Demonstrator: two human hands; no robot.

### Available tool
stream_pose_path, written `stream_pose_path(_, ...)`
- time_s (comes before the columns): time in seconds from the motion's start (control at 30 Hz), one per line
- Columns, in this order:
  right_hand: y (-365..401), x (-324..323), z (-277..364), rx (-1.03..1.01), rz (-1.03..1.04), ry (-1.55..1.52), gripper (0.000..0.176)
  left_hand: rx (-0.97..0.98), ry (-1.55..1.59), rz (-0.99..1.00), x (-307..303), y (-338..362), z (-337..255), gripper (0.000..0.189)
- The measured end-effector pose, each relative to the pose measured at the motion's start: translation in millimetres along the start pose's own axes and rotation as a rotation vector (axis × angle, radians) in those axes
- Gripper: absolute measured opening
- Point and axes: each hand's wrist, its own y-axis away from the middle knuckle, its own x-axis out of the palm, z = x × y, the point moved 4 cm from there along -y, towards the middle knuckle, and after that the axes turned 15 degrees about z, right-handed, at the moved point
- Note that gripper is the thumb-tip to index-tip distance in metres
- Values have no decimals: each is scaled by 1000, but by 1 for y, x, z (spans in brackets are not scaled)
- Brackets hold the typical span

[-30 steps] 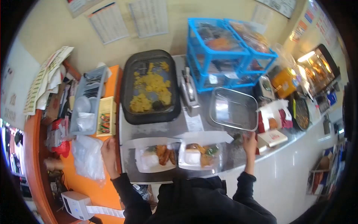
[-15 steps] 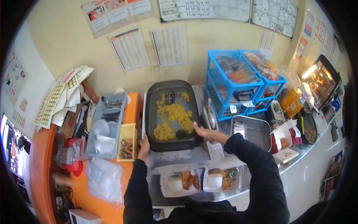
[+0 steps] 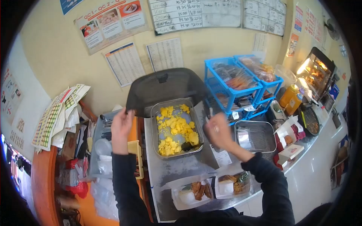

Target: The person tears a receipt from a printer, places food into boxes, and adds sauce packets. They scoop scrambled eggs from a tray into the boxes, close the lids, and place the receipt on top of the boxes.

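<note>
A dark see-through lid (image 3: 166,88) is tilted up behind the metal tray (image 3: 153,132), its far edge raised toward the wall. Yellow scrambled egg (image 3: 179,126) lies in the tray, with a black utensil (image 3: 186,146) at the near right corner. My left hand (image 3: 122,130) has its fingers closed at the lid's left edge. Smeared by motion, my right hand (image 3: 220,132) is to the right of the tray, fingers curled, beside a metal handle (image 3: 211,112); what it grips cannot be made out. Two open boxes (image 3: 192,194) of rice and fried chicken stand nearest me.
Blue racks (image 3: 233,84) hold packets at the back right. To their front is a wire-racked metal tray (image 3: 255,136), then yellow bottles (image 3: 290,98) and a red-and-white box (image 3: 288,154). On the left are a grey bin (image 3: 98,141), a yellow bin (image 3: 135,150) and plastic bags (image 3: 103,199).
The lid has come up off the egg tray and tilted back toward the wall. My left hand rose with it; my right hand moved off to the right. The camera view has shifted.
</note>
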Motion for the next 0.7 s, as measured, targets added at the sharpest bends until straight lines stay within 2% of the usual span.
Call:
stream_pose_path(0.03, 2, 29, -2, -61, 369, 139, 8, 154, -72, -23, -7, -36, -14, 28)
stream_pose_path(0.07, 18, 71, -24, -120, 709, 146, 6, 223, -59, -35, -1, -60, -20, 30)
stream_pose_path(0.1, 33, 98, -33, -136, 816, 342, 7, 293, -47, -44, 6, -85, -26, 33)
stream_pose_path(0.13, 43, 119, -40, -150, 921, 537, 11, 278, 47, -39, 21, -102, -29, 34)
stream_pose_path(0.17, 45, 130, -46, -184, 973, 608, 11, 266, 139, -37, 31, -107, -32, 36)
stream_pose_path(0.23, 46, 147, -53, -256, 1077, 752, 13, 254, -106, -54, 50, -89, -13, 39)
stream_pose_path(0.27, 45, 152, -56, -230, 1121, 763, 10, 243, -224, -62, 56, -74, 2, 40)
stream_pose_path(0.33, 44, 160, -59, -151, 1216, 779, 9, 266, -699, 27, 51, -24, 31, 44)
stream_pose_path(0.4, 42, 161, -49, -227, 1213, 764, 9, 134, -965, -62, -6, 11, 53, 44)
stream_pose_path(0.43, 41, 164, -45, -278, 1167, 742, 9, 25, -1141, -134, -64, 20, 56, 39)
stream_pose_path(0.47, 36, 162, -44, -314, 1116, 739, 10, -30, -1175, -236, -74, 50, 73, 33)
stream_pose_path(0.5, 25, 160, -42, -178, 1073, 665, 10, -92, -1205, -202, -106, 65, 83, 35)
stream_pose_path(0.53, 18, 160, -37, -101, 978, 645, 11, -38, -1239, -144, -150, 74, 94, 38)
stream_pose_path(0.57, 13, 161, -31, -52, 885, 614, 11, -26, -1287, -277, -191, 88, 102, 36)
stream_pose_path(0.6, 11, 163, -27, 36, 830, 575, 12, -320, -1338, -462, -161, 108, 110, 41)
stream_pose_path(0.67, 1, 190, -8, 130, 754, 450, 15, -152, -1114, -416, -179, 113, 135, 50)
stream_pose_path(0.7, 1, 207, 1, 99, 816, 434, 15, -55, -1004, -420, -194, 125, 141, 54)
